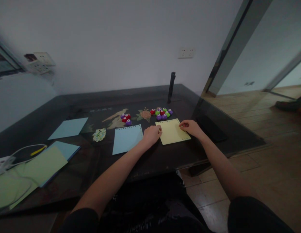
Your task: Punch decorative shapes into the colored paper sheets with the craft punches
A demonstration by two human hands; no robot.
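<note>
A yellow paper sheet (172,132) with punched holes along its edges lies flat on the dark table (152,158). My left hand (152,134) rests on its left edge with the fingers curled. My right hand (190,127) touches its upper right edge with the fingertips. A blue sheet (127,138) with punched edges lies just left of my left hand. Behind the yellow sheet is a cluster of several small coloured punches (163,113). A smaller group of red and purple punches (126,118) sits further left.
A pile of paper confetti (99,134) lies left of the blue sheet. More blue sheets (68,127) and green sheets (41,166) lie at the left, with a white cable (21,152). A black upright cylinder (172,87) stands at the back. The table's right edge drops to a wooden floor (269,129).
</note>
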